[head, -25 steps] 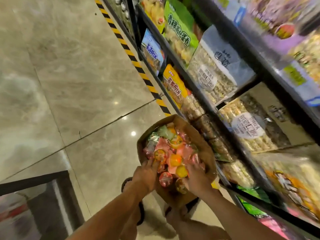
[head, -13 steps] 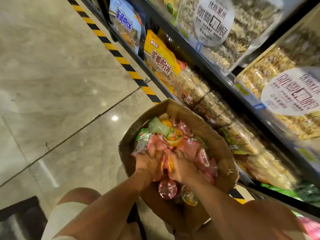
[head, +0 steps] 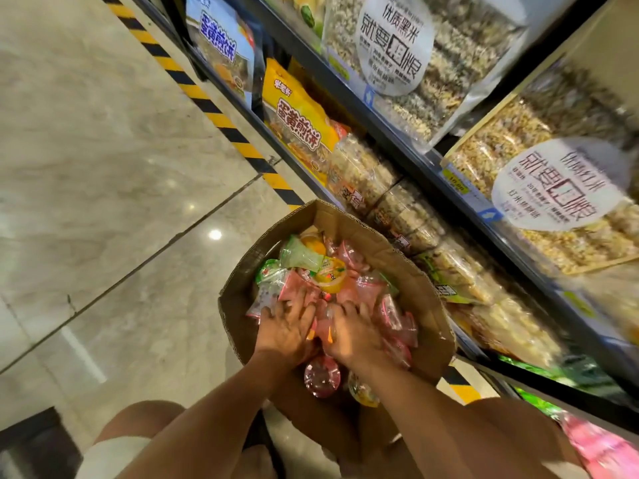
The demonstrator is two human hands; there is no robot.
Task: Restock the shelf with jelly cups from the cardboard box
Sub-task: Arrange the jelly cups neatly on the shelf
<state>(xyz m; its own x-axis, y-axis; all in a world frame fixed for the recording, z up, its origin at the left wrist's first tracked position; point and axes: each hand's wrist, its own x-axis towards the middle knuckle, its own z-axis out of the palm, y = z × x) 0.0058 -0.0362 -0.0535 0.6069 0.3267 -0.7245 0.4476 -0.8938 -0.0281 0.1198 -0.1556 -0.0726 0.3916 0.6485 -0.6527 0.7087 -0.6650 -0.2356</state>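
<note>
An open cardboard box (head: 411, 281) sits on the floor in front of me, beside the shelf. It is heaped with jelly cups (head: 332, 273) in pink, orange and green. Both hands are down in the pile, side by side near the box's near edge. My left hand (head: 287, 328) has its fingers curled into the pink cups, fingertips buried. My right hand (head: 354, 337) digs in the same way just to its right. A pink cup (head: 321, 375) and an orange one (head: 363, 392) lie below my wrists.
The shelf unit (head: 408, 146) runs along the right, packed with bagged snacks: yellow packs (head: 297, 115) and clear bags of grain bars (head: 567, 188). Pink packets (head: 601, 447) fill the lowest tier at right. Black-and-yellow tape (head: 207, 102) marks the floor along the shelf base. My knee (head: 138, 426) is at bottom left.
The view has dropped closer to the box. Both hands have pushed from the near rim deeper into the pile of cups and closed together.
</note>
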